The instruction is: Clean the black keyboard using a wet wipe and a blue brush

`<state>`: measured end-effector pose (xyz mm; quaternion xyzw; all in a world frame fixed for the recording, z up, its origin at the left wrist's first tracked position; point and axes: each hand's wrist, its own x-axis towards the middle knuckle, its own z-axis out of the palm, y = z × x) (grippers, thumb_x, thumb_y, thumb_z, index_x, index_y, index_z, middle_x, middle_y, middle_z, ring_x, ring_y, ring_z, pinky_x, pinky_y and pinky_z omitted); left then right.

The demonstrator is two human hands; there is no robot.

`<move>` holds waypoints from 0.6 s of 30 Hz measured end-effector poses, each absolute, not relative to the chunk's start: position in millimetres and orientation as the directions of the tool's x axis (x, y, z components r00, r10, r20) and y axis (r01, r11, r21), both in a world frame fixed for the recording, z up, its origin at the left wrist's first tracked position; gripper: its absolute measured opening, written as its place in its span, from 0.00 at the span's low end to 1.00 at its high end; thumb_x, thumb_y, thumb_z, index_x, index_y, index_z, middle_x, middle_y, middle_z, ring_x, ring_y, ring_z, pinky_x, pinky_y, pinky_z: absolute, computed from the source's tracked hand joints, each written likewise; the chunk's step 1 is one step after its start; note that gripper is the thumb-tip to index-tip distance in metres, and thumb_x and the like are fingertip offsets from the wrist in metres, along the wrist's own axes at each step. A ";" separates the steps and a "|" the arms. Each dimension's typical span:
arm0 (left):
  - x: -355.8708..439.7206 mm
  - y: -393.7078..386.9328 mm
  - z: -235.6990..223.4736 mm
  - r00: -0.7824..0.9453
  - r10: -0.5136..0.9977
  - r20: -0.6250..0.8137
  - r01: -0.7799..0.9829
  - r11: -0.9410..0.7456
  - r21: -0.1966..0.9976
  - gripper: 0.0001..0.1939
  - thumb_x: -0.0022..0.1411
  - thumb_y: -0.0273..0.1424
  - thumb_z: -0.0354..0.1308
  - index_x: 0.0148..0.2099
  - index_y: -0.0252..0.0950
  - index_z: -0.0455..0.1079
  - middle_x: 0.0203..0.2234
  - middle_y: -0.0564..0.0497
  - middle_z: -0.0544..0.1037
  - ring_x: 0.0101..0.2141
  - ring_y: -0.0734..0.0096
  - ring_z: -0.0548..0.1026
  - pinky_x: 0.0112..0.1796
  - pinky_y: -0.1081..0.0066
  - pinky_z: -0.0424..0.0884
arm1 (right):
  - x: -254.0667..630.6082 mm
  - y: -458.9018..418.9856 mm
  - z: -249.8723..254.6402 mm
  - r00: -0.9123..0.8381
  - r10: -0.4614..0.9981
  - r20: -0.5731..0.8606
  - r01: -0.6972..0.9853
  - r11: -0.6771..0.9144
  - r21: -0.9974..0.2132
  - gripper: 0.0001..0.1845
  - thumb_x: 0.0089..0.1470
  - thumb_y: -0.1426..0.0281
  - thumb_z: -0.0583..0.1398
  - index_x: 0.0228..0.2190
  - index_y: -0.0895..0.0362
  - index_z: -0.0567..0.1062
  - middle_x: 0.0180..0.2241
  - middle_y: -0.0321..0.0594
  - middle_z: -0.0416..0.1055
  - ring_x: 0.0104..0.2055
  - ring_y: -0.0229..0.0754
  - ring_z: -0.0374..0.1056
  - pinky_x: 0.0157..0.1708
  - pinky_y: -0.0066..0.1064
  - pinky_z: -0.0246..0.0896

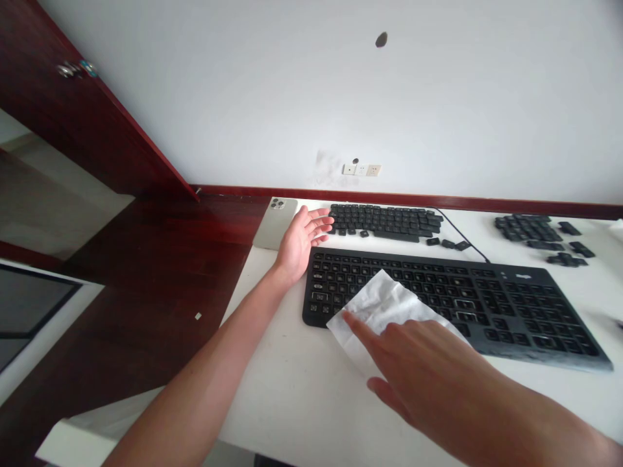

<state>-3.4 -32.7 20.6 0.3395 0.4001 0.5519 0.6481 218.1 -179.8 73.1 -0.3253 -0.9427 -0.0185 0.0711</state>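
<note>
Pressing white wipe (384, 295) onto keyboard (533, 310), right hand (418, 357) extends one finger, thumb apart, likely for narrow contact; left hand (294, 250), fingers parted, probably steadies nearest end.

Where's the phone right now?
Head view: the phone lies lenses up at the far left corner of the white table, partly behind the left hand.

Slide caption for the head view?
Right hand presses a white wipe onto a keyboard base stripped of its keycaps, left hand at its edge.
</note>
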 end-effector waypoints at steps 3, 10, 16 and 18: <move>-3.5 -32.9 20.8 0.064 0.987 -0.150 -0.442 0.163 0.882 0.27 0.71 0.54 0.51 0.50 0.37 0.79 0.49 0.41 0.82 0.54 0.52 0.76 0.49 0.61 0.71 | 218.6 -180.2 70.5 -0.783 0.612 0.113 0.615 0.788 -0.007 0.30 0.61 0.65 0.61 0.63 0.58 0.72 0.33 0.49 0.80 0.24 0.52 0.71 0.21 0.44 0.55; -1.7 -35.8 24.1 0.066 0.989 -0.133 -0.431 0.149 0.890 0.27 0.71 0.53 0.51 0.50 0.36 0.79 0.49 0.40 0.82 0.53 0.52 0.76 0.49 0.61 0.70 | 225.8 -176.0 91.6 -0.725 0.672 0.151 0.667 0.739 -0.092 0.27 0.67 0.65 0.57 0.65 0.54 0.71 0.37 0.47 0.80 0.32 0.53 0.74 0.28 0.42 0.62; -0.2 -34.9 24.7 0.051 0.989 -0.136 -0.394 0.145 0.908 0.27 0.69 0.53 0.53 0.51 0.36 0.79 0.49 0.40 0.81 0.51 0.54 0.77 0.46 0.63 0.70 | 284.7 -191.7 120.6 -0.439 0.877 0.197 0.812 0.481 -0.332 0.13 0.71 0.58 0.56 0.42 0.45 0.81 0.36 0.39 0.80 0.27 0.41 0.72 0.23 0.33 0.64; 0.2 -34.6 24.4 0.049 0.991 -0.123 -0.382 0.133 0.915 0.27 0.69 0.52 0.54 0.51 0.35 0.79 0.49 0.41 0.82 0.50 0.55 0.77 0.45 0.64 0.70 | 334.1 -207.8 107.3 -0.258 0.935 0.243 0.876 0.332 -0.350 0.16 0.69 0.52 0.59 0.40 0.47 0.81 0.37 0.42 0.81 0.26 0.41 0.73 0.19 0.33 0.61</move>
